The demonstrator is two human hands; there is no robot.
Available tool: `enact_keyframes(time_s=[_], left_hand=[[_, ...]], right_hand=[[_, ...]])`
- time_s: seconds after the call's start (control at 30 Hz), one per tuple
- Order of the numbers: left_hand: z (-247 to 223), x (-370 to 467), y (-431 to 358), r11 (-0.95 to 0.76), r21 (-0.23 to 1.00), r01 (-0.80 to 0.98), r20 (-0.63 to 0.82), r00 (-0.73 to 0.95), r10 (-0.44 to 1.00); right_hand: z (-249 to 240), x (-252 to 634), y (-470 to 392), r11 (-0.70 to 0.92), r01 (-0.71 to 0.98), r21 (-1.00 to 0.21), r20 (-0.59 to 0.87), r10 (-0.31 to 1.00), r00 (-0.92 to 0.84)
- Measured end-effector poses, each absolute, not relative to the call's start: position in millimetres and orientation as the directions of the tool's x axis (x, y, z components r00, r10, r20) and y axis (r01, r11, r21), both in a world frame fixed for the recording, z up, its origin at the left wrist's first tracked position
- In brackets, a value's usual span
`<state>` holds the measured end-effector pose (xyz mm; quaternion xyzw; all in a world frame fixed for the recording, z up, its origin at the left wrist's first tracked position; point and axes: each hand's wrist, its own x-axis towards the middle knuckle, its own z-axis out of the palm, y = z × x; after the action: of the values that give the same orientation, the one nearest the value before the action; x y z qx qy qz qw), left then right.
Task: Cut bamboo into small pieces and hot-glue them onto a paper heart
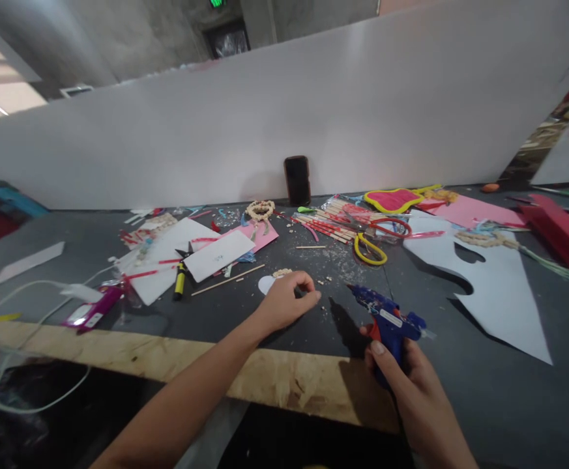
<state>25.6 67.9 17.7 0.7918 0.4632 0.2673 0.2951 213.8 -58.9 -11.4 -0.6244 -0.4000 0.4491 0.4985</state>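
Note:
My right hand point(406, 381) is wrapped round the handle of a blue glue gun point(386, 312), whose nozzle points up and left above the dark table point(235, 319). Curled fingers of my left hand point(291, 299) hover low over the table, thumb near the fingertips; whether anything small is between them is hidden. Just behind that hand lies a white paper piece point(266, 284) with a beige beaded bit point(282, 273) beside it, both partly covered. Small crumbs point(324, 281) are scattered between my two hands.
A phone point(297, 180) leans against the white partition point(206, 137). Scissors point(369, 249), patterned sticks point(328, 225) and a cut white sheet point(504, 293) lie behind and right. Leftward are a white card point(220, 256), a yellow-black tool point(180, 281) and a purple device point(99, 308) with a white cable.

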Motion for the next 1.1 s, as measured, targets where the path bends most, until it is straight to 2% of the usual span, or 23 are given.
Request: enact_keyframes(time_s=[0.2,0.27,0.37,0.43,0.57,0.67,0.8,0.87,0.93,1.0,1.1], left_hand=[[18.5,22.4,58.4,-0.339,0.786,0.517,0.111,0.421,0.900],[19.1,20.9,54.0,-0.327,0.806,0.492,0.106,0.424,0.899],[21.9,18.1,45.9,-0.299,0.833,0.466,0.087,0.423,0.902],[24.6,16.2,39.6,-0.281,0.847,0.451,0.075,0.422,0.904],[27.3,13.0,27.3,-0.245,0.868,0.432,0.055,0.407,0.912],[24.7,11.1,20.0,-0.179,0.911,0.373,0.032,0.367,0.930],[21.7,9.6,11.6,-0.003,0.990,0.143,-0.048,0.355,0.934],[22.3,10.0,6.9,0.079,0.996,0.044,-0.089,0.354,0.931],[23.3,11.2,1.6,0.148,0.989,-0.019,-0.132,0.356,0.925],[22.9,12.2,-4.0,0.189,0.979,-0.072,-0.149,0.374,0.916],[19.1,11.6,-11.4,0.194,0.975,-0.109,-0.138,0.389,0.911]], right_hand=[[-10.2,211.9,-55.7,-0.185,0.143,-0.972,-0.140,0.950,0.279],[-7.8,213.8,-55.1,-0.183,0.226,-0.957,-0.117,0.954,0.277],[-2.4,224.1,-54.7,-0.123,0.429,-0.895,0.011,0.955,0.298],[0.9,235.7,-53.3,-0.070,0.606,-0.792,0.140,0.946,0.292],[-1.4,261.7,-45.3,-0.061,0.889,-0.455,0.366,0.897,0.249],[-10.3,276.2,-37.9,-0.072,0.963,-0.261,0.405,0.897,0.177],[-10.0,276.4,-36.4,-0.025,0.991,-0.130,0.404,0.911,0.076],[-0.5,264.0,-40.7,0.016,0.987,-0.163,0.460,0.886,0.062],[11.3,243.9,-46.6,0.136,0.944,-0.301,0.520,0.853,0.043],[21.0,220.3,-51.5,0.314,0.841,-0.441,0.515,0.856,-0.050],[27.6,190.1,-53.8,0.374,0.716,-0.590,0.436,0.893,-0.107]])
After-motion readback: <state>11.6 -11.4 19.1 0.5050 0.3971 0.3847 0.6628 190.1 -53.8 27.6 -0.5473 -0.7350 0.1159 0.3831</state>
